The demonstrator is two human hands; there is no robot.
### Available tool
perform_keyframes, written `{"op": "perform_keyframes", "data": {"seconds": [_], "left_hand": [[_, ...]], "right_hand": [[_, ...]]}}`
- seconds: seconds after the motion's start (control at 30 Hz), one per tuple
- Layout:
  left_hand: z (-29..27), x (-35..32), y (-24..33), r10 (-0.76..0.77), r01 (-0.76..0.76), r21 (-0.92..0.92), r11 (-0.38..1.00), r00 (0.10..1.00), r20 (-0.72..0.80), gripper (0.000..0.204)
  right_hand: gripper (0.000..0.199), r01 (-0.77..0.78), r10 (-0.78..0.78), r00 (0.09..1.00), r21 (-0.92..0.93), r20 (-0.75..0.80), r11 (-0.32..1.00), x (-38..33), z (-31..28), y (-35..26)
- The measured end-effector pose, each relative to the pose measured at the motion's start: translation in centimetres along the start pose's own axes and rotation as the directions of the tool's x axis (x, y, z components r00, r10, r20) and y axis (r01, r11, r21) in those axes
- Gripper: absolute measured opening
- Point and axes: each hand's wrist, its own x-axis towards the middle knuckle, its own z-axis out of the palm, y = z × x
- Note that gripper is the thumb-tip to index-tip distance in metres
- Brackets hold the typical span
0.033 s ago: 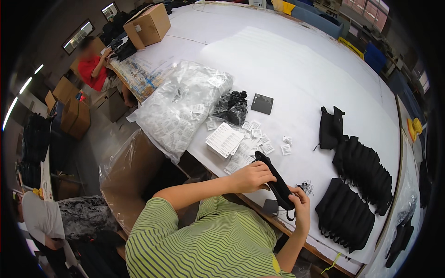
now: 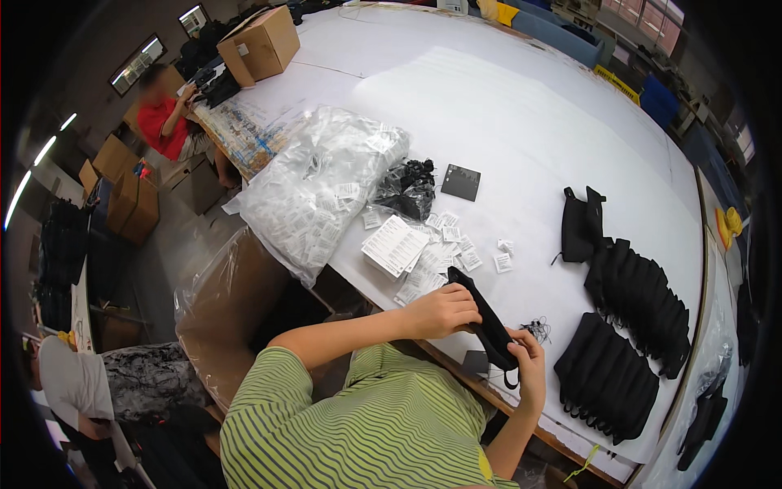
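At the near edge of the tabletop point(image 2: 521, 122), a black pouch point(image 2: 487, 324) is gripped by the left hand point(image 2: 446, 310) and right hand point(image 2: 528, 356).

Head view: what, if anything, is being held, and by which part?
A long black fabric piece: the left hand grips its left edge around the middle, the right hand its right edge near the lower end.

The long black cloth piece point(image 2: 494, 332) looks soft and dull. The big clear plastic bag point(image 2: 305, 175) is shiny and crinkly. The stacked white paper cards point(image 2: 395, 247) look smooth.
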Motion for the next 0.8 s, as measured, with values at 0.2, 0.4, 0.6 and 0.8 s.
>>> {"op": "perform_keyframes", "data": {"seconds": [0.2, 0.4, 0.6, 0.8], "left_hand": [[-0.2, -0.4, 0.0, 0.033, -0.032, -0.022, 0.999, 0.997, 0.073, 0.018], [0.0, -0.6, 0.2, 0.041, -0.041, -0.004, 0.999, 0.997, 0.069, 0.019], [-0.1, -0.6, 1.3, 0.015, -0.016, 0.007, 1.000, 0.992, 0.128, 0.019], [-0.4, -0.1, 3.0, -0.228, 0.171, 0.155, 0.973, 0.813, 0.536, 0.025]], "right_hand": [[0.020, -0.020, 0.022, 0.998, -0.042, 0.054, 0.999, -0.5, 0.1, 0.1], [0.020, -0.027, 0.031, 0.997, -0.059, 0.065, 0.998, -0.8, 0.3, 0.1], [0.018, -0.029, 0.031, 0.999, -0.059, 0.033, 0.998, -1.3, 0.2, 0.3], [0.015, 0.128, -0.156, 0.979, -0.197, -0.133, 0.972, -1.7, 1.3, 1.1]]}}
